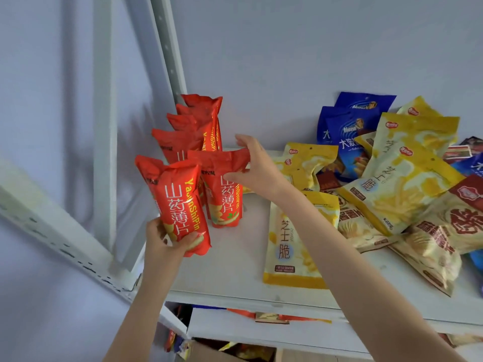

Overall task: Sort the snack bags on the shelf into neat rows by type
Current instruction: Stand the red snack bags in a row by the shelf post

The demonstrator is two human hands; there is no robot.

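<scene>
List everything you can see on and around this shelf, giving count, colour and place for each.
red bags: about six, red, upright at far left
yellow bags: at least five, yellow, middle and right, one flat in front
blue bags: at least two, blue, back right
beige bags: about three, beige with red print, front right
shelf: one, white, under all bags
left hand: one, front left, grips front red bag
right hand: one, centre, fingers pinch second red bag's top
</scene>
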